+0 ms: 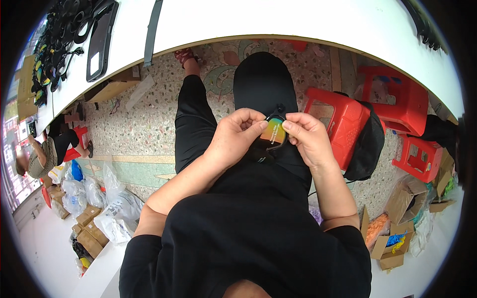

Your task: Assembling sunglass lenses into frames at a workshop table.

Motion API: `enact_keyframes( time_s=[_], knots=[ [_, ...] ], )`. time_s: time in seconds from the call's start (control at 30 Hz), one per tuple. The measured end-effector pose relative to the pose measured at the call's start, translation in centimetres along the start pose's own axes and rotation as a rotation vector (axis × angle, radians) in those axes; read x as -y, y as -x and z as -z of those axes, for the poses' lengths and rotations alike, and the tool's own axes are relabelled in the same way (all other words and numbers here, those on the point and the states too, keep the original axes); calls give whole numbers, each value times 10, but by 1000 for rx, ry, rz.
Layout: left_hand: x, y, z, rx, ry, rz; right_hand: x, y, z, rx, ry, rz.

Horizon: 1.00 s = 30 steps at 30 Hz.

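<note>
Above my lap, my left hand (234, 136) pinches the left edge of a pair of black swim goggles (273, 132) between thumb and fingertips. The lens facing up is mirrored, orange to green, with light print on it. On its right side, my right hand (310, 138) grips the rim with thumb and forefinger. A dark strap or second eyecup hangs below the lens, partly lost against my black trousers (265, 79). Whether a film lies on the lens is too small to tell.
On the white table (223, 17) lie a heap of black goggles (54, 37), a dark phone (102, 44) and a grey strap (153, 32). Red stools (338, 124) and a black bag (367, 144) are right. Plastic bags (117, 213) and cartons (92, 238) are left. Another person (47, 154) sits far left.
</note>
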<state>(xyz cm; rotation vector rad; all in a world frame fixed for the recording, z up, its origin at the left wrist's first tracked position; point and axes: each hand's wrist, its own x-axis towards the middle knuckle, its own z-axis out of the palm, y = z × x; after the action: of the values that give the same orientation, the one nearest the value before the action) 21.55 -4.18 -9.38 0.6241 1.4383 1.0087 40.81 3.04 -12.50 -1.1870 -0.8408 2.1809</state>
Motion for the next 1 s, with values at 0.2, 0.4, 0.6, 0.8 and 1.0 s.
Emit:
enact_keyframes(
  time_s=[0.2,0.4,0.6,0.8,1.0],
  knots=[
    [-1,-5,0,59,136,113,14,-20,12,166,-192,-325],
    [3,-3,10,50,45,128,4,-26,0,114,-41,-246],
    [6,18,18,70,-252,-26,-38,23,-17,1,-9,214],
    [9,11,20,81,-427,-41,-49,24,-21,-10,-12,298],
    [22,22,0,-142,-693,-399,-54,27,-29,-60,-7,377]
  ],
)
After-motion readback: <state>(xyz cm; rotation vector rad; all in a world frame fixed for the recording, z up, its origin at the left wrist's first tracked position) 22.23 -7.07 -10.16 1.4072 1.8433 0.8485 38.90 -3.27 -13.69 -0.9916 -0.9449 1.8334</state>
